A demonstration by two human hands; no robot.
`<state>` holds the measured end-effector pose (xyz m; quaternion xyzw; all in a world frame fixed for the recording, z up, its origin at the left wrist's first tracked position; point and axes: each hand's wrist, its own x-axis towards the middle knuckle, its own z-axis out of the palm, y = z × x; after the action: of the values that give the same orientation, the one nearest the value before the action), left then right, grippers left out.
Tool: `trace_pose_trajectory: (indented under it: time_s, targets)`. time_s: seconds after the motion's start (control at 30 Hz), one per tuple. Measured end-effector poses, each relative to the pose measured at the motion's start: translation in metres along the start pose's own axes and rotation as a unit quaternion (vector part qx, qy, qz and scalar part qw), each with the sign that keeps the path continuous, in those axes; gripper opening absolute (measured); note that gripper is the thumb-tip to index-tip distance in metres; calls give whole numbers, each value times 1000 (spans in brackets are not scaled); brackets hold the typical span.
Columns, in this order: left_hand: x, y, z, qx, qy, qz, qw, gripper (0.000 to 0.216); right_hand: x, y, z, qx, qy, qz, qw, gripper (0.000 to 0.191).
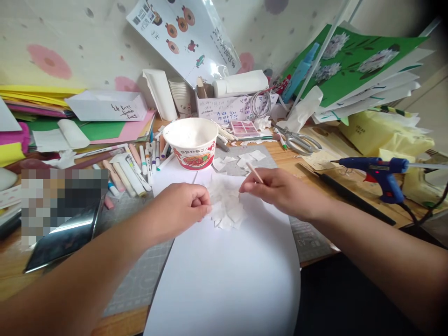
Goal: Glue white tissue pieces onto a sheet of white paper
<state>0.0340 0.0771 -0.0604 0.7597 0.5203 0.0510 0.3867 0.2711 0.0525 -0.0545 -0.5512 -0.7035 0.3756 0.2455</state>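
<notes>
A cluster of small white paper scraps lies on a large white sheet in front of me. My left hand is closed, its fingertips pinching the left edge of the scrap cluster. My right hand is closed on a thin wooden stick, whose lower end is hidden in my fingers above the cluster's right side. A white paper bowl with a red print stands just behind the sheet.
Markers and pens lie left of the bowl. Scissors and a blue glue gun sit at the right. More loose scraps rest behind. A dark phone lies at left. Stacked coloured paper lines the back.
</notes>
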Motion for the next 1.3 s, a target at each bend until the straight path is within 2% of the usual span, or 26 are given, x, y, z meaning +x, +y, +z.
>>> trace_pose_trajectory:
  time_s: [0.07, 0.13, 0.23, 0.3, 0.4, 0.47, 0.53, 0.63, 0.83, 1.07, 1.3]
  targets:
    - [-2, 4, -2, -22, -38, 18, 999, 17, -4, 3, -5, 83, 11, -40, 996, 36]
    - [-3, 6, -4, -38, -65, 11, 997, 18, -8, 3, -7, 115, 40, -79, 989, 46]
    - [2, 3, -3, 4, -18, -20, 1000, 18, -15, -3, -4, 94, 87, -106, 986, 47]
    - [6, -2, -1, 52, 29, -21, 998, 18, -18, -7, 4, 90, 91, -144, 981, 38]
    - [9, -7, 3, 101, 63, -2, 993, 20, -21, -5, 19, 9, 75, -270, 960, 19]
    - [8, -8, 4, 117, 73, 11, 990, 19, -21, 1, 29, -100, 68, -341, 932, 16]
    - [8, -7, 6, 128, 81, 24, 988, 18, -21, 8, 36, -188, 52, -369, 909, 19]
    - [8, -5, 7, 136, 92, 30, 986, 17, -21, 14, 41, -241, 20, -373, 896, 27]
    - [10, -7, 7, 118, 99, 29, 988, 16, -17, 11, 44, -266, 31, -370, 890, 33]
    - [8, -6, 1, 105, 81, -13, 991, 8, -11, 8, 49, -270, 38, -344, 899, 31]
    - [8, -5, -2, 115, 72, -18, 991, 7, -9, 2, 50, -272, 13, -306, 912, 28]
